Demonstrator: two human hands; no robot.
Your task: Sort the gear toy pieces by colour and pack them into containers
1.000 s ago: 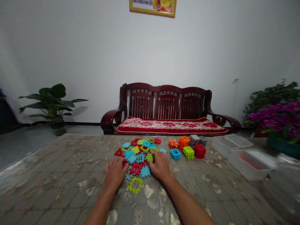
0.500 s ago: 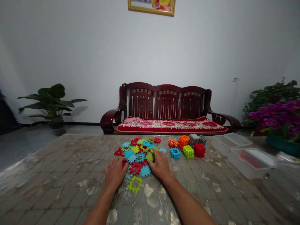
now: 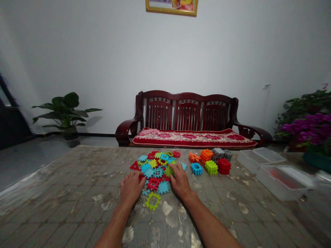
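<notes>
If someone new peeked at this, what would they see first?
Probably the bright heap of flat red, blue and green plastic puzzle tiles in the middle of the table, with the left hand and right hand resting palm-down on its near edge. Then the small orange, grey, blue, green and red tile cubes right of it, and the dark red wooden bench with a flowered cushion by the wall.

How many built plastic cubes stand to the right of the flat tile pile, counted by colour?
Orange toothed plastic cubes: 2
Grey toothed plastic cubes: 2, it seems; they touch
Blue toothed plastic cube: 1
Green toothed plastic cube: 1
Red toothed plastic cube: 1
Total: 7
</notes>
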